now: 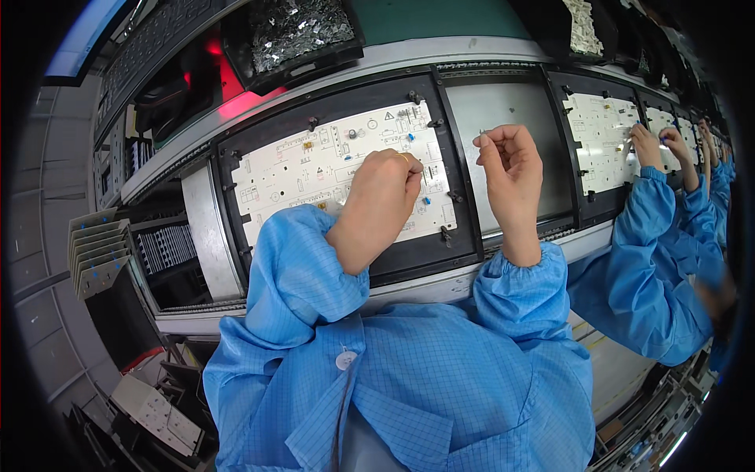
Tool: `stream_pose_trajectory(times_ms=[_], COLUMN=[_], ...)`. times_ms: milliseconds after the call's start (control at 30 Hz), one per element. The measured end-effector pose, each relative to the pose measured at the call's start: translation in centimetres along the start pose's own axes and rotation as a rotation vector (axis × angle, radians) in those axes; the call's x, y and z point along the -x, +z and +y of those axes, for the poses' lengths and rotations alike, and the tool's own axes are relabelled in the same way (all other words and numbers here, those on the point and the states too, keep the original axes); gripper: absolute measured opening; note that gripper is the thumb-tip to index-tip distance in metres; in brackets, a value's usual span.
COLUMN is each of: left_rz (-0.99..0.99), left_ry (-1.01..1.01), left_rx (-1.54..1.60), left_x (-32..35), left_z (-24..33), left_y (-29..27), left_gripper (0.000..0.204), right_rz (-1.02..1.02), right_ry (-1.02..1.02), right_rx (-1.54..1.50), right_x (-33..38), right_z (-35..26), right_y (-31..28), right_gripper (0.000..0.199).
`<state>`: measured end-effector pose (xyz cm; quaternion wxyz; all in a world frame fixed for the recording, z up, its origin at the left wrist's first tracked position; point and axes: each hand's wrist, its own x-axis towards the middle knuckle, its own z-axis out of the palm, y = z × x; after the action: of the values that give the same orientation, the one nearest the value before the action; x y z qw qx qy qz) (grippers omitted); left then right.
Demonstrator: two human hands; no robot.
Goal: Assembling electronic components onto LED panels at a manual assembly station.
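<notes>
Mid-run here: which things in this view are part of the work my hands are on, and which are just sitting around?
In the job:
- white circuit board in its black carrier frame
- left hand, pressing on the board
- right hand, pinching a tiny part, too small to identify

Just around:
- bin of small silvery parts
- neighbour's board and a co-worker's hand
- grey stacked trays

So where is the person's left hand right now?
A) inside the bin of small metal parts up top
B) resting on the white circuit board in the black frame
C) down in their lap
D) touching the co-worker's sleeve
B: the left hand is down on the white circuit board, fingers curled at its surface, while the right hand is raised beside it over the conveyor.
</notes>
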<state>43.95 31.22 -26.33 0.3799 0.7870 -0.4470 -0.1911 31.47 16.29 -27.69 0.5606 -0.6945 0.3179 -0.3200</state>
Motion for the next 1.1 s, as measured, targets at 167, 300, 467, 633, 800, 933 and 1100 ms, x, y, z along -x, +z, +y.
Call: stream_pose_trajectory(times_ms=[167,300,467,633,800,933,1100], left_rz=[0.007,0.003,0.13,0.123,0.143,0.059,0.097], left_ry=[0.118,0.1,0.037,0.006,0.044,0.066,0.063], left_rx=[-0.203,-0.176,-0.087,-0.223,-0.187,-0.156,-0.129], left_x=[0.3,0.4,0.8,2.2,1.8,1.4,1.3], left_z=[0.5,0.9,-1.5,-3.1,-2.8,-3.0,-3.5], left_y=[0.6,0.1,-4.3,-4.9,-3.5,-3.1,-3.2], left_gripper=[0.015,0.017,0.018,0.016,0.015,0.011,0.009], right_rz=[-0.025,-0.12,-0.208,-0.357,-0.388,-0.4,-0.399], right_ry=[-0.01,0.087,0.106,0.208,0.302,0.4,0.445], right_rx=[0.035,0.104,0.36,0.538,0.575,0.578,0.601], right_x=[0.2,0.6,1.7,1.3,0.6,0.2,-0.4], right_z=[-0.1,-0.9,-3.2,-4.2,-3.8,-4.7,-4.8], right_y=[0.5,0.9,1.2,2.3,2.9,3.3,3.7], right_gripper=[0.008,0.009,0.011,0.018,0.019,0.018,0.019])
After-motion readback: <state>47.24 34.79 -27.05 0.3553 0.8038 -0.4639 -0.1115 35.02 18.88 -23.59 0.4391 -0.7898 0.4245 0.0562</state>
